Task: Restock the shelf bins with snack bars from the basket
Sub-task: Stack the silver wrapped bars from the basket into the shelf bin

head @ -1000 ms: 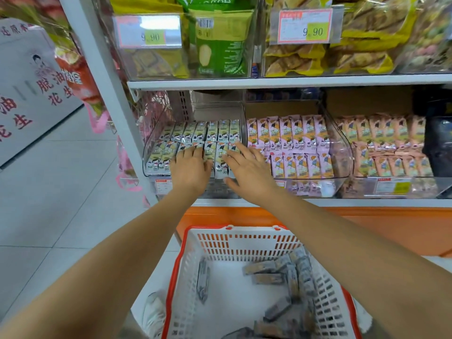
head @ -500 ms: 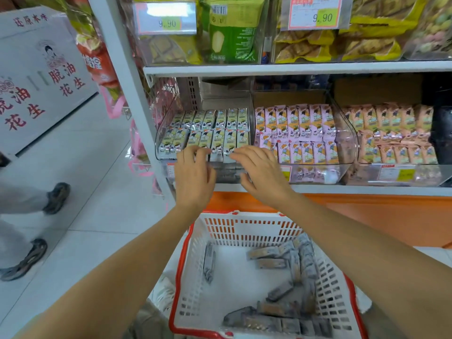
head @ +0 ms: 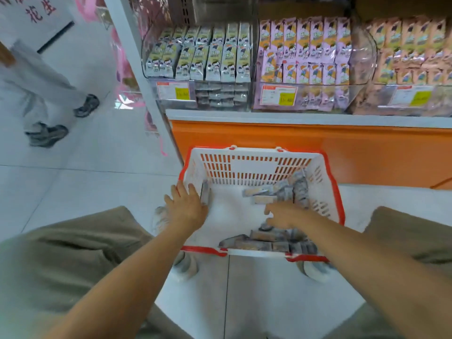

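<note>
Snack bars (head: 254,243) lie jumbled: your right hand (head: 285,214), fingers (head: 269,209) loose and empty, may fumble them; your splayed left hand (head: 187,206) steadies the basket (head: 256,165).

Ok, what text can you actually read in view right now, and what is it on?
"花生" in red, on the white sign at upper left; the rest is cut off.
Digits on the price tags on the shelf bins: too blurred to read.
Print on the snack packs: too small to read.
</note>
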`<state>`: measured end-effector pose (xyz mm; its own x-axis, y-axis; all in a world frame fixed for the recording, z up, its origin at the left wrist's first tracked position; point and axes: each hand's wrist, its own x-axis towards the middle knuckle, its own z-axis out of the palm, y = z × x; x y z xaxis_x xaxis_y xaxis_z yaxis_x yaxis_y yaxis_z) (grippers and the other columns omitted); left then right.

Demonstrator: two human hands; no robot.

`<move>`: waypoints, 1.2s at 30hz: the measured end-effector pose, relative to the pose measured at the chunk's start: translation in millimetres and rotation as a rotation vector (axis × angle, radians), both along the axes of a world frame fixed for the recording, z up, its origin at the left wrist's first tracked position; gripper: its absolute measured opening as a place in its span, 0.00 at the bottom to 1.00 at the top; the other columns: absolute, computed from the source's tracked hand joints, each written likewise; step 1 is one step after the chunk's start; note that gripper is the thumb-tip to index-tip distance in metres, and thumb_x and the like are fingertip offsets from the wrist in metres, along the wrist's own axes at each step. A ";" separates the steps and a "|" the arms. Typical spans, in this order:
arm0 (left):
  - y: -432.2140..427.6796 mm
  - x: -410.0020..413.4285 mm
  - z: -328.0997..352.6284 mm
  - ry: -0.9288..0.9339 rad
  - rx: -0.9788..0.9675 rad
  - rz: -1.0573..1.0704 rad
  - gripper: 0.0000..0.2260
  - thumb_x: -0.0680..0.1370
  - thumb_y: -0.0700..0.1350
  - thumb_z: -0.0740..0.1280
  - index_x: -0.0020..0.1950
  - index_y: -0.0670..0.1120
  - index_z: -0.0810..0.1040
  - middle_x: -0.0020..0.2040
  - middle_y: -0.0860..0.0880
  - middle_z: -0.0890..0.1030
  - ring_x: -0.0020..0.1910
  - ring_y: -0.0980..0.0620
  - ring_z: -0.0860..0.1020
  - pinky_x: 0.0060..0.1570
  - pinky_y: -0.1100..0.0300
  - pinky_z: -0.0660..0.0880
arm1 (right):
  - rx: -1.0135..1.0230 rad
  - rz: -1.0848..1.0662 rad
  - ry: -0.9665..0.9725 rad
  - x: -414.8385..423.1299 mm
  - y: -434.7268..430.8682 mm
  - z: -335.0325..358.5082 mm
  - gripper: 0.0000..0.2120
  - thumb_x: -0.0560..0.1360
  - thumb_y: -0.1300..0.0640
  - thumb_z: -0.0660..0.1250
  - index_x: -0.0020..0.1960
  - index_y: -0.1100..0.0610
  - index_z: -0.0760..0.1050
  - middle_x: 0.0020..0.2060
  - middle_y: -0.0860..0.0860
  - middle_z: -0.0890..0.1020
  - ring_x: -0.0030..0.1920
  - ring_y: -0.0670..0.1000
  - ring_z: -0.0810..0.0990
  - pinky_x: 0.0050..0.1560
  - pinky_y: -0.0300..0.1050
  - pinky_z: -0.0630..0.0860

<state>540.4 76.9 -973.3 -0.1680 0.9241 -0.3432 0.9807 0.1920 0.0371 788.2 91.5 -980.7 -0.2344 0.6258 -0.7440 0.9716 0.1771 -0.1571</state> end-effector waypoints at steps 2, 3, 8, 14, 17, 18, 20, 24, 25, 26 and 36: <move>-7.1 0.6 -11.6 -0.005 -0.022 0.004 0.33 0.81 0.55 0.58 0.78 0.41 0.47 0.79 0.39 0.47 0.78 0.39 0.47 0.75 0.43 0.50 | -0.068 0.000 -0.051 4.2 -12.4 -17.8 0.18 0.82 0.51 0.56 0.69 0.56 0.70 0.67 0.55 0.73 0.63 0.56 0.73 0.58 0.46 0.70; -9.5 1.7 -15.7 -0.012 -0.017 0.001 0.34 0.81 0.55 0.58 0.78 0.40 0.46 0.79 0.39 0.46 0.78 0.38 0.46 0.75 0.43 0.50 | -0.097 -0.004 -0.066 5.2 -17.6 -25.8 0.15 0.82 0.52 0.56 0.66 0.53 0.73 0.64 0.54 0.75 0.62 0.57 0.74 0.56 0.45 0.69; -14.3 4.5 -27.2 0.007 0.002 -0.006 0.34 0.81 0.54 0.57 0.78 0.41 0.45 0.79 0.39 0.44 0.78 0.38 0.43 0.75 0.40 0.48 | -0.221 -0.007 -0.186 12.7 -30.0 -62.4 0.09 0.78 0.53 0.61 0.50 0.57 0.76 0.48 0.55 0.78 0.46 0.53 0.77 0.41 0.43 0.72; -18.1 3.1 -34.2 0.035 0.010 -0.031 0.33 0.80 0.52 0.57 0.78 0.40 0.45 0.79 0.39 0.42 0.77 0.38 0.41 0.76 0.42 0.45 | -0.161 -0.110 -0.193 12.6 -36.9 -74.9 0.13 0.76 0.52 0.64 0.55 0.59 0.77 0.44 0.54 0.79 0.39 0.52 0.77 0.41 0.43 0.74; -19.0 2.5 -34.7 0.043 0.008 -0.041 0.33 0.80 0.52 0.57 0.79 0.40 0.45 0.79 0.39 0.42 0.77 0.38 0.40 0.76 0.42 0.45 | -0.162 -0.138 -0.192 13.6 -38.0 -80.8 0.11 0.76 0.52 0.63 0.53 0.58 0.75 0.44 0.53 0.79 0.38 0.50 0.77 0.39 0.42 0.74; -19.0 2.1 -35.2 0.044 0.010 -0.043 0.33 0.80 0.52 0.56 0.79 0.40 0.46 0.79 0.39 0.42 0.77 0.38 0.40 0.76 0.42 0.45 | -0.160 -0.140 -0.180 13.6 -38.1 -81.2 0.11 0.76 0.51 0.63 0.53 0.58 0.75 0.43 0.53 0.78 0.37 0.50 0.76 0.37 0.41 0.73; -19.3 1.3 -35.9 0.047 0.016 -0.046 0.32 0.80 0.52 0.56 0.79 0.40 0.46 0.79 0.39 0.42 0.77 0.38 0.40 0.76 0.42 0.45 | -0.140 -0.142 -0.163 13.5 -39.2 -78.5 0.09 0.76 0.53 0.63 0.51 0.58 0.75 0.42 0.53 0.78 0.36 0.50 0.75 0.35 0.41 0.71; -20.2 -0.7 -36.2 0.055 0.015 -0.068 0.32 0.80 0.53 0.57 0.79 0.41 0.49 0.79 0.40 0.41 0.77 0.38 0.39 0.75 0.43 0.43 | -0.051 -0.170 -0.127 15.3 -42.5 -65.6 0.10 0.75 0.56 0.64 0.35 0.56 0.70 0.35 0.52 0.75 0.38 0.53 0.76 0.38 0.41 0.71; -20.5 -1.3 -35.4 0.056 0.010 -0.077 0.31 0.80 0.53 0.57 0.78 0.42 0.50 0.79 0.40 0.41 0.77 0.38 0.39 0.75 0.43 0.43 | -0.037 -0.205 -0.095 17.0 -41.5 -61.9 0.10 0.74 0.56 0.65 0.35 0.55 0.71 0.33 0.52 0.75 0.38 0.53 0.76 0.39 0.42 0.71; -20.8 -2.0 -34.7 0.059 0.003 -0.088 0.30 0.80 0.53 0.58 0.78 0.42 0.53 0.79 0.39 0.42 0.77 0.38 0.39 0.75 0.43 0.42 | -0.012 -0.254 -0.051 18.6 -40.0 -57.0 0.09 0.74 0.55 0.66 0.36 0.56 0.72 0.34 0.52 0.75 0.39 0.53 0.77 0.39 0.42 0.72; -21.1 28.6 -17.9 -0.336 -0.038 -0.368 0.32 0.78 0.55 0.65 0.78 0.50 0.56 0.77 0.46 0.60 0.76 0.45 0.57 0.74 0.49 0.56 | -0.192 -0.773 0.611 -3.4 3.2 14.4 0.06 0.79 0.57 0.59 0.47 0.57 0.72 0.38 0.55 0.78 0.34 0.50 0.75 0.38 0.43 0.75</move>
